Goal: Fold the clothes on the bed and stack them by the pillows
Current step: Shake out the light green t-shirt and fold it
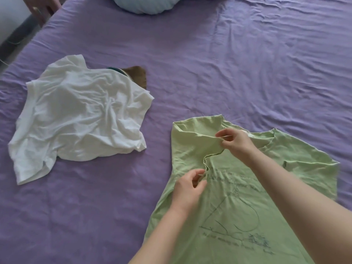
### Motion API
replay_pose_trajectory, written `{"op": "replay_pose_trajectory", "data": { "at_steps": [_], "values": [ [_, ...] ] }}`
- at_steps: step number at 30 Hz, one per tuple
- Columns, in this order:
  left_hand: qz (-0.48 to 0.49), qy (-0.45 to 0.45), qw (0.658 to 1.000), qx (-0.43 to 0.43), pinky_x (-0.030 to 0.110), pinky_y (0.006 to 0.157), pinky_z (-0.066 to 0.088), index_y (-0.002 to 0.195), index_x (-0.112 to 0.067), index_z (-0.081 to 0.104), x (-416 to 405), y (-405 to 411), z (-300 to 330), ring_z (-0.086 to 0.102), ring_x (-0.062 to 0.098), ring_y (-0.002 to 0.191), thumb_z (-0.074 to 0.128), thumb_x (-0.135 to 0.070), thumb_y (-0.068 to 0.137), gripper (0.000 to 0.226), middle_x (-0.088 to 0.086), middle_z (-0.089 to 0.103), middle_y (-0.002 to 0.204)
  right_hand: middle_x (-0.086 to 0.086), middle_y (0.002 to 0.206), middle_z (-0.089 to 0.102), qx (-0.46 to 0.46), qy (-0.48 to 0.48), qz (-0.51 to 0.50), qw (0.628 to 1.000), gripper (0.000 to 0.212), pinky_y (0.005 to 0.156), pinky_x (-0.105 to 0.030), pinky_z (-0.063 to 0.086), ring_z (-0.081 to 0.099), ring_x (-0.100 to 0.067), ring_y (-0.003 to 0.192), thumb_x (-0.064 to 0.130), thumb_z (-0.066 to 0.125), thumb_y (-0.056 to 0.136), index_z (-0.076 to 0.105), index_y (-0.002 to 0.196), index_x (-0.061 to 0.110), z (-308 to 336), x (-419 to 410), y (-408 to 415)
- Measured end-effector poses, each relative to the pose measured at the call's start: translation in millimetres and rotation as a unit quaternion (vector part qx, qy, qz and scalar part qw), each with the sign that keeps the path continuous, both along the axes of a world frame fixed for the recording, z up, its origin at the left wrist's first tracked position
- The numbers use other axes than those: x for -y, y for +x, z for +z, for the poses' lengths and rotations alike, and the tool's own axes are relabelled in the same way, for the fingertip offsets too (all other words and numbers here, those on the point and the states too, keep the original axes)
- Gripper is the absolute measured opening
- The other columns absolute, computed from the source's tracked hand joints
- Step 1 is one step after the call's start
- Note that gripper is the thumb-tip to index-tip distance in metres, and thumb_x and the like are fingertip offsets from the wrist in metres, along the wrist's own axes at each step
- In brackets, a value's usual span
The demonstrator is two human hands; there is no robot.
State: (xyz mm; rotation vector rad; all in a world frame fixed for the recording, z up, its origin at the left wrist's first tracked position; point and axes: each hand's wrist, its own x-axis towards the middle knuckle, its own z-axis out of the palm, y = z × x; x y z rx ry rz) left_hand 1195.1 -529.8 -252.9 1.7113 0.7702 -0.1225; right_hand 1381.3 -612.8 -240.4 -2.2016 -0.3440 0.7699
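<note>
Green shirt (238,197) at the bed's (209,63) near edge.
Left hand (187,187) and right hand (236,141) each pinch its folded sleeve edge.

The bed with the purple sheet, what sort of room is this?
Most likely a bedroom at home. A wide bed in a purple sheet fills the view, a pale blue pillow lies at its far end, and loose T-shirts, one white and one green, await folding.

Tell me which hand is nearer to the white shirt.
Left. The left hand pinches the folded edge of the green shirt, just right of the white shirt. The right hand pinches the same edge farther right, near the collar.
</note>
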Motion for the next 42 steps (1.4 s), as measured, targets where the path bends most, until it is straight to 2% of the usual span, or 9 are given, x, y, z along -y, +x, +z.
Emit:
{"op": "replay_pose_trajectory", "data": {
  "at_steps": [3,6,9,12,14,20,28,33,42],
  "values": [
    [-0.051,0.103,0.993,0.013,0.023,0.083,0.051,0.109,-0.018,0.069,0.5,2.3,-6.5,0.062,0.006,0.091,0.059,-0.026,0.092,0.021,-0.005,0.070,0.101,-0.010,0.111,0.060,0.046,-0.017,0.017,0.999,0.041,0.084,-0.025,0.046,0.058,-0.021,0.099,-0.015,0.051,0.079,0.062,0.111,0.008,-9.9,2.0,1.7],
    [-0.134,0.320,0.936,0.055,0.035,0.093,0.046,0.118,-0.011,0.064,-12.0,16.3,-18.2,0.054,0.027,0.112,0.054,-0.006,0.089,0.031,0.009,0.060,0.121,-0.011,0.133,0.050,0.155,-0.075,0.052,0.984,0.046,0.105,-0.033,0.034,0.044,-0.026,0.125,-0.007,0.053,0.082,0.054,0.126,0.008,-17.7,8.4,-10.2],
    [-0.324,0.414,0.848,-0.071,0.050,0.117,0.005,0.150,-0.030,0.020,-28.8,34.6,-32.7,0.001,0.029,0.146,0.045,-0.040,0.095,0.061,0.005,0.002,0.160,-0.010,0.152,0.027,0.247,-0.151,0.138,0.947,0.057,0.113,-0.045,0.018,0.019,-0.029,0.141,0.020,0.056,0.087,0.039,0.141,0.019,-33.3,22.6,-42.2],
    [-0.412,0.437,0.783,-0.164,0.061,0.107,-0.021,0.143,-0.042,-0.022,-44.3,42.1,-51.2,-0.033,0.026,0.139,0.023,-0.077,0.083,0.083,-0.005,-0.041,0.144,-0.001,0.155,-0.015,0.213,-0.276,0.228,0.909,0.070,0.113,-0.055,-0.005,-0.016,-0.026,0.144,0.059,0.031,0.092,-0.007,0.147,0.039,-56.2,39.2,-69.2],
    [-0.429,0.430,0.774,-0.177,0.064,0.106,-0.020,0.139,-0.044,-0.028,-50.4,44.5,-57.1,-0.035,0.025,0.138,0.018,-0.084,0.077,0.087,-0.005,-0.043,0.143,-0.001,0.152,-0.024,0.203,-0.324,0.245,0.891,0.068,0.110,-0.058,-0.010,-0.023,-0.026,0.142,0.068,0.013,0.089,-0.026,0.138,0.041,-67.8,45.7,-73.7],
    [-0.431,0.482,0.734,-0.207,0.065,0.105,-0.015,0.145,-0.036,-0.021,-39.9,49.7,-44.4,-0.022,0.032,0.143,0.020,-0.079,0.082,0.087,0.004,-0.027,0.155,-0.006,0.158,-0.012,0.195,-0.308,0.197,0.910,0.067,0.114,-0.052,-0.006,-0.017,-0.027,0.144,0.059,0.024,0.093,-0.010,0.147,0.037,-54.2,51.0,-93.9],
    [-0.422,0.382,0.821,-0.052,0.042,0.117,0.005,0.148,-0.023,0.025,32.5,-25.0,-8.0,0.010,0.024,0.145,0.040,-0.045,0.096,0.059,0.008,0.015,0.158,-0.005,0.159,0.001,0.148,-0.296,0.119,0.936,0.063,0.116,-0.043,-0.001,-0.008,-0.023,0.146,0.048,0.034,0.096,0.010,0.150,0.026,-26.2,114.4,-196.4],
    [-0.411,0.317,0.854,0.025,0.040,0.100,0.042,0.125,-0.012,0.060,77.4,-98.9,12.9,0.051,0.031,0.122,0.065,-0.031,0.085,0.044,0.017,0.055,0.132,-0.009,0.156,0.017,0.124,-0.271,0.097,0.950,0.058,0.116,-0.042,0.006,0.003,-0.024,0.146,0.041,0.045,0.095,0.028,0.146,0.019,-11.1,147.3,-253.6],
    [-0.410,0.290,0.865,-0.010,0.032,0.100,0.036,0.129,-0.015,0.056,142.6,-199.1,20.0,0.045,0.024,0.126,0.055,-0.033,0.092,0.041,0.010,0.052,0.133,-0.005,0.156,0.017,0.110,-0.263,0.175,0.942,0.057,0.117,-0.035,0.006,0.002,-0.020,0.146,0.041,0.042,0.096,0.025,0.147,0.020,1.6,217.7,-345.2]
  ]
}}
